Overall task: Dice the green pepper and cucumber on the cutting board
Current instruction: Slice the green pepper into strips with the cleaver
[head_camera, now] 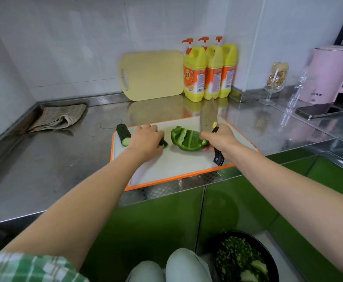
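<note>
Lying at the far left corner of the white, orange-rimmed plastic cutting board (172,167) was one short dark-green cucumber stub (123,134), seemingly parked for later. Just right of it, the left hand (146,139) curled over a second dark-green cucumber length (164,143), apparently steadying it for cutting. Mid-board sat the opened green bell pepper (187,139), inside up, undiced. Near the right edge, the right hand (221,139) gripped a black-handled steel cleaver (208,117), blade pointed toward the far edge.

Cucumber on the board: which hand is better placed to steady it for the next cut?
Left. The left hand holds the cucumber piece; the right hand grips the knife by the green pepper.
</note>
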